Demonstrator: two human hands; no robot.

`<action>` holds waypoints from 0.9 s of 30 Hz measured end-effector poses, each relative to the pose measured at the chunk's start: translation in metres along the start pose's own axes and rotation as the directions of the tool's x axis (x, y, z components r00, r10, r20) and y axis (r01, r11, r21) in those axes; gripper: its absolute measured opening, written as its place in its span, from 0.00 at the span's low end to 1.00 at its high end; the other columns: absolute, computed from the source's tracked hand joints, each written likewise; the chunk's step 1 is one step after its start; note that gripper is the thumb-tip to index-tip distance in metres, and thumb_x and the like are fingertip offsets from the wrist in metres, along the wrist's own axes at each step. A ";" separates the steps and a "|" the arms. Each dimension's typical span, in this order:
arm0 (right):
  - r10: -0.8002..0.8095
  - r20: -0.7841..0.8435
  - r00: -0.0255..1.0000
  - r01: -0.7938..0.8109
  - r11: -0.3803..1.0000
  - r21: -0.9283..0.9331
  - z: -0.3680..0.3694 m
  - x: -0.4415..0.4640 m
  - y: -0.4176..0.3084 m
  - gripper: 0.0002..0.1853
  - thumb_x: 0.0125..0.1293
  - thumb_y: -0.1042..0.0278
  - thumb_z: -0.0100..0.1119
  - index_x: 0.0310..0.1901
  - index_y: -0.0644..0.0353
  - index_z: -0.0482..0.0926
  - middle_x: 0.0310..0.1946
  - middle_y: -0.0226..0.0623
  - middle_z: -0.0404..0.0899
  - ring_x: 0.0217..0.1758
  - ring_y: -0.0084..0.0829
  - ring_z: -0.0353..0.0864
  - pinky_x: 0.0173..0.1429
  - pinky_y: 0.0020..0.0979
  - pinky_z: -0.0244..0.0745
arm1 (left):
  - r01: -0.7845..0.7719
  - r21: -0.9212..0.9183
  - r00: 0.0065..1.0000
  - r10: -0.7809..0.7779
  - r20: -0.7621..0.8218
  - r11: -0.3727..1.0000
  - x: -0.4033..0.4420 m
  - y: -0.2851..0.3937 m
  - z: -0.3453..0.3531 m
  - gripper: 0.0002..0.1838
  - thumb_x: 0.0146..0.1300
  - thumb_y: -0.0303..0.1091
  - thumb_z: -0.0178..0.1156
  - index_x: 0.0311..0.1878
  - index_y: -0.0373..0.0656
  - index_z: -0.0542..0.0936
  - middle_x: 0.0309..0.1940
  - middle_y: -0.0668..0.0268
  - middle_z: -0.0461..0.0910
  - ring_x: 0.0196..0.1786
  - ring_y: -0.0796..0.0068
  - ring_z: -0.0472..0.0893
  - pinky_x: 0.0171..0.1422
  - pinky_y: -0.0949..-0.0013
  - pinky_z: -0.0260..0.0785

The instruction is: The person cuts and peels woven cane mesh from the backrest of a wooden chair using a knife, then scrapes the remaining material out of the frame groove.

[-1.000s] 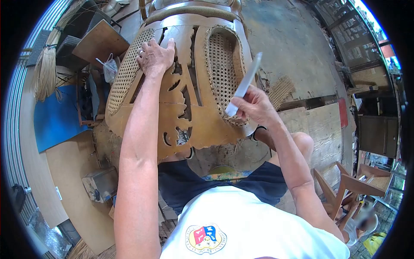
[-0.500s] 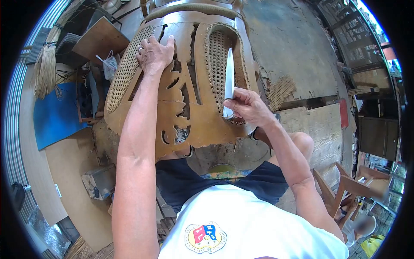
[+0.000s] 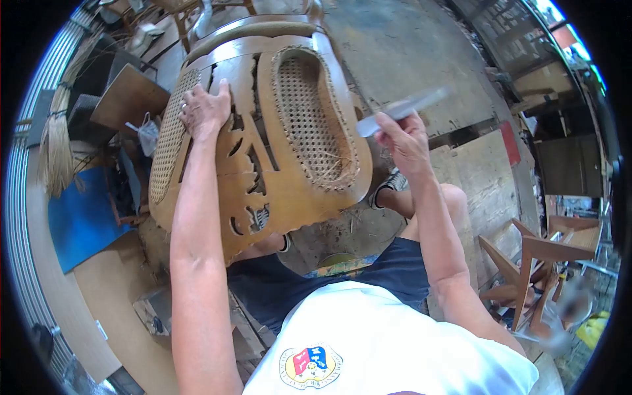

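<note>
A carved wooden chair back [image 3: 289,197] leans in front of my knees, with a cane panel [image 3: 168,155] on the left and a recessed cane panel [image 3: 306,105] on the right. My left hand [image 3: 205,110] lies on the wood beside the left panel, fingers spread over the cane and thumb apart. To the right of the chair, my right hand [image 3: 407,141] grips a long pale knife [image 3: 405,110] at its near end. Motion blurs the knife, whose far end points up and right. Loose cane strands [image 3: 339,164] lie in the lower part of the right panel.
A wooden chair frame [image 3: 526,263] stands at the lower right, near another person [image 3: 559,316], partly blurred. On the left are a blue sheet [image 3: 85,217], a hanging bundle of cane strands [image 3: 58,145] and a brown board [image 3: 130,99]. Boards [image 3: 474,178] cover the floor at right.
My right hand and the knife have moved from over the right panel up and right, away from the chair. The knife has tilted rightward. The view has shifted; my left hand stays on the chair.
</note>
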State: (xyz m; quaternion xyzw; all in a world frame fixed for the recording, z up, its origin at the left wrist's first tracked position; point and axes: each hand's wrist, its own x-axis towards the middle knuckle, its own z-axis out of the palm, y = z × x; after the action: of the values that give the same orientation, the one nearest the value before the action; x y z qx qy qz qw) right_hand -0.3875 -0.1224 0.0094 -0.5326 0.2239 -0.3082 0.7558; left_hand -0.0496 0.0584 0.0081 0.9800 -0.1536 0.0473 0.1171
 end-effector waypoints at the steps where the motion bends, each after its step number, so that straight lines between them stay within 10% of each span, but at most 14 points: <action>1: -0.009 -0.028 1.000 0.011 0.997 0.074 -0.019 -0.005 -0.001 0.09 0.72 0.68 0.64 0.49 0.60 0.77 0.33 0.31 0.81 0.27 0.17 0.78 0.30 0.20 0.76 | -0.014 -0.014 1.000 0.014 0.004 1.000 0.000 0.001 0.001 0.43 0.67 0.67 0.50 0.70 0.38 0.70 0.71 0.47 0.67 0.74 0.47 0.66 0.77 0.46 0.55; 15: 0.189 -0.102 0.977 -0.208 0.950 -0.234 -0.010 -0.071 0.034 0.05 0.75 0.68 0.59 0.46 0.59 0.80 0.30 0.27 0.82 0.29 0.15 0.80 0.33 0.20 0.75 | 0.014 0.023 1.000 -0.015 0.019 1.000 0.004 -0.003 0.007 0.44 0.68 0.69 0.49 0.72 0.40 0.68 0.71 0.48 0.66 0.74 0.48 0.66 0.77 0.46 0.54; 27: 0.238 0.147 0.960 -0.191 0.942 -0.275 -0.013 -0.052 0.015 0.06 0.75 0.67 0.60 0.46 0.59 0.78 0.30 0.27 0.81 0.29 0.16 0.80 0.32 0.21 0.76 | 0.016 0.021 1.000 -0.017 0.014 1.000 0.001 0.002 0.001 0.43 0.68 0.68 0.49 0.72 0.40 0.68 0.71 0.48 0.66 0.74 0.48 0.66 0.77 0.47 0.54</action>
State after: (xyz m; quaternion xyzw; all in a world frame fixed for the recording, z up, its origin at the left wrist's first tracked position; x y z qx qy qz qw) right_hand -0.4294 -0.0911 -0.0086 -0.6240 0.2502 -0.1429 0.7263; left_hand -0.0491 0.0564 0.0072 0.9827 -0.1458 0.0410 0.1062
